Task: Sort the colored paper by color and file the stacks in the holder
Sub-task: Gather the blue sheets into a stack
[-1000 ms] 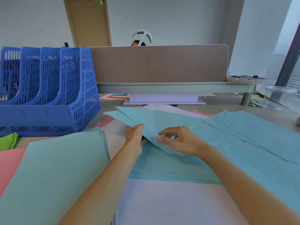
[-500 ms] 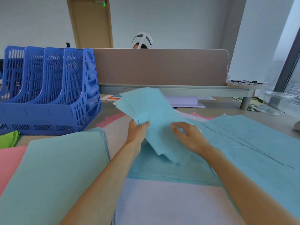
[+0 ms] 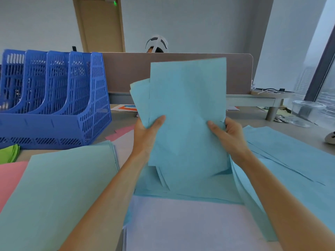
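Both hands, left hand [image 3: 147, 134] and right hand [image 3: 229, 137], grip the upright blue paper stack [image 3: 187, 113] by its side edges.

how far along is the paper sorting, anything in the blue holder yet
Early to midway. Done: a mint stack lies gathered on the left. In hand: the left hand and right hand grip a light blue bundle upright, its edges uneven. Left: more loose blue sheets lie on the right, pink paper and a pale sheet lie unfiled, and no paper shows in the blue holder.
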{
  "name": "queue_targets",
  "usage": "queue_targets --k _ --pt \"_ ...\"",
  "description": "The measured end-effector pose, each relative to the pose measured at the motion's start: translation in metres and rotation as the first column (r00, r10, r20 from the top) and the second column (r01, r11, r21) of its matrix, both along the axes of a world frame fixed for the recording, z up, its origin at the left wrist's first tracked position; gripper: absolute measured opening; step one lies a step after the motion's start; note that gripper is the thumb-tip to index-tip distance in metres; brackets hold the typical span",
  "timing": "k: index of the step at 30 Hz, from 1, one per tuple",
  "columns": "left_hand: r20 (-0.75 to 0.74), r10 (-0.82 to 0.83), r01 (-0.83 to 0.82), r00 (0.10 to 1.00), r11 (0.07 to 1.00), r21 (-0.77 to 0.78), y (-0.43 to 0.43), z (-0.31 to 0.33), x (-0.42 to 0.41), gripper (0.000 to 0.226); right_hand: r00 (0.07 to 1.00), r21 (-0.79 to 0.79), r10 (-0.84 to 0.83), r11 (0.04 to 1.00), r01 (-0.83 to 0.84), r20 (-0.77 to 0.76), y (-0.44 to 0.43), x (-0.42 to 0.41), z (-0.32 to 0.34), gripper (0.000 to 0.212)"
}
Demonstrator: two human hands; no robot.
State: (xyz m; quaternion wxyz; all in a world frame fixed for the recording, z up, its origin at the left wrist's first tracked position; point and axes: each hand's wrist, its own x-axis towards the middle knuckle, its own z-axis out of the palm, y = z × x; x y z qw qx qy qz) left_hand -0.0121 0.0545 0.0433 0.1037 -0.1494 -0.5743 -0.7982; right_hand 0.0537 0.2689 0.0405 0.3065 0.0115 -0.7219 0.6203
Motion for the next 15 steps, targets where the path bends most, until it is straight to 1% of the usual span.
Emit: queue_targets --k 2,4,5,7,9,10,12,13,14,15 --pt "-0.02 0.037 -0.037 0.999 0.999 0.038 -0.001 0.001 -0.001 0.048 0.993 -0.015 -0.053 0.999 0.051 -0.107 -0.002 0.0 0.003 0.013" --pt "-0.015 0.05 -0.05 0.999 0.999 0.011 0.0 -0.002 -0.004 0.051 0.977 -0.091 -0.128 0.989 0.114 -0.171 -0.001 0.001 0.006 0.015" --pt "-0.005 0.041 -0.041 0.999 0.999 -0.024 0.001 -0.003 -0.005 0.049 0.972 -0.139 -0.151 0.982 0.126 -0.183 0.001 0.001 0.008 0.016" --pt "0.028 0.048 -0.044 0.998 0.989 -0.143 0.003 -0.007 -0.007 0.039 0.97 -0.245 -0.175 0.961 0.131 -0.167 0.005 0.002 0.01 0.018" --pt "0.11 0.111 -0.072 0.988 0.949 -0.308 0.001 -0.015 -0.014 0.038 0.976 -0.35 -0.192 0.925 0.146 -0.101 0.011 0.002 0.011 0.018" --pt "0.154 0.148 -0.072 0.977 0.907 -0.415 -0.003 -0.019 -0.018 0.039 0.979 -0.384 -0.195 0.909 0.161 -0.051 0.015 0.001 0.011 0.018" --pt "0.201 0.208 -0.027 0.957 0.755 -0.655 -0.008 -0.024 -0.025 0.044 0.979 -0.424 -0.19 0.883 0.203 0.074 0.025 0.0 0.01 0.016" --pt "0.224 0.216 0.018 0.95 0.682 -0.731 -0.01 -0.026 -0.027 0.049 0.973 -0.439 -0.185 0.869 0.228 0.139 0.029 -0.001 0.009 0.017" --pt "0.247 0.206 0.062 0.947 0.638 -0.768 -0.011 -0.027 -0.028 0.052 0.961 -0.441 -0.188 0.858 0.262 0.205 0.034 -0.004 0.006 0.019" --pt "0.258 0.195 0.084 0.946 0.62 -0.78 -0.011 -0.028 -0.029 0.053 0.941 -0.426 -0.194 0.853 0.301 0.277 0.037 -0.005 0.003 0.019"
